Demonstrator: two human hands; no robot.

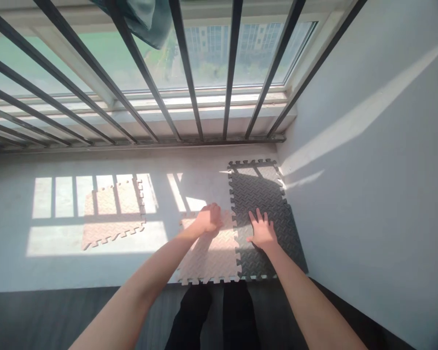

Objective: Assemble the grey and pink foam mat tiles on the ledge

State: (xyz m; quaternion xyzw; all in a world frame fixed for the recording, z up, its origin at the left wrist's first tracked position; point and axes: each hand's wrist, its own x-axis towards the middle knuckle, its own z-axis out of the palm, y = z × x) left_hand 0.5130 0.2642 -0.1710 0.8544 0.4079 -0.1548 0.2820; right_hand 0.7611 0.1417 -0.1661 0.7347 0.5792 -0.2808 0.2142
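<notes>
My left hand [209, 218] is closed in a fist and rests on the upper right part of a pink foam puzzle mat [211, 260]. No object shows in that fist. Fingers spread, my right hand [263, 230] lies flat on a dark grey foam puzzle mat [255, 189] with a woven-pattern surface. The pink mat's toothed right edge meets the grey mat's left edge, just between my hands. The grey matting runs from near the railing to the front of the ledge, along the wall.
A separate pink foam mat [113, 214] lies to the left on the white ledge [7, 223], in barred sunlight. Dark metal railing [190, 73] stands before the window. A white wall [379, 170] bounds the right side. Below the ledge is dark flooring [40, 321].
</notes>
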